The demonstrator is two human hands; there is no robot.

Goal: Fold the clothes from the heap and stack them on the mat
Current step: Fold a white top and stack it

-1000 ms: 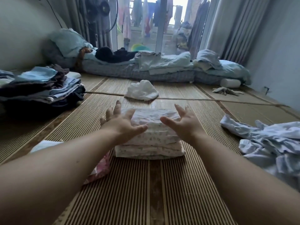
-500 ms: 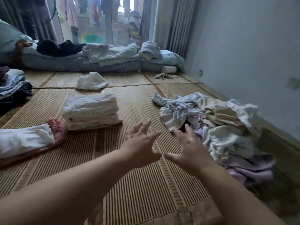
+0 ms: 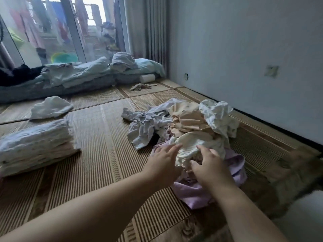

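A heap of crumpled clothes [image 3: 188,124] lies on the striped woven mat [image 3: 104,154] at the right, white, beige, grey and lilac pieces mixed. My left hand [image 3: 164,163] reaches its straight fingers onto a cream garment [image 3: 192,144] at the near side of the heap. My right hand [image 3: 208,165] lies on the same cream garment, its fingers bent over the cloth. A stack of folded pale clothes [image 3: 35,144] stands on the mat at the left.
A crumpled white piece [image 3: 50,107] lies behind the stack. Bedding and a mattress [image 3: 78,79] run along the window at the back. The grey wall [image 3: 244,58] closes the right side, with a small rag [image 3: 141,86] near its corner.
The view has swung right from the folded stack to the heap. Both hands have moved forward from above the bare mat onto the cream garment in the heap.
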